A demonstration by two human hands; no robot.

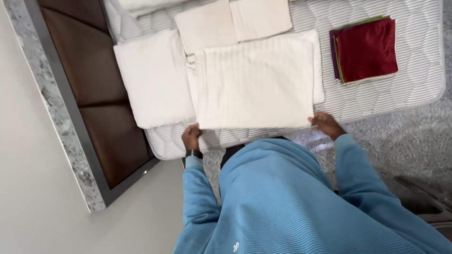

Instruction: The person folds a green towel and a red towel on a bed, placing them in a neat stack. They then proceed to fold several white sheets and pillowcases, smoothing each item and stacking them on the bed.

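Note:
A folded cream striped sheet (254, 84) lies flat on the bare quilted mattress (414, 56), close to its near edge. My left hand (191, 137) grips the sheet's near left corner. My right hand (326, 124) holds the near right corner. Both arms wear light blue sleeves, and a dark band sits on my left wrist. Under the sheet a white pillow shows at its right side.
A white pillow (153, 77) lies left of the sheet. Two folded cream cloths (207, 26) rest behind it. A stack of dark red, purple and green fabrics (366, 49) sits at the right. A brown padded headboard (94, 80) stands at left. Speckled grey floor (405, 136) surrounds the bed.

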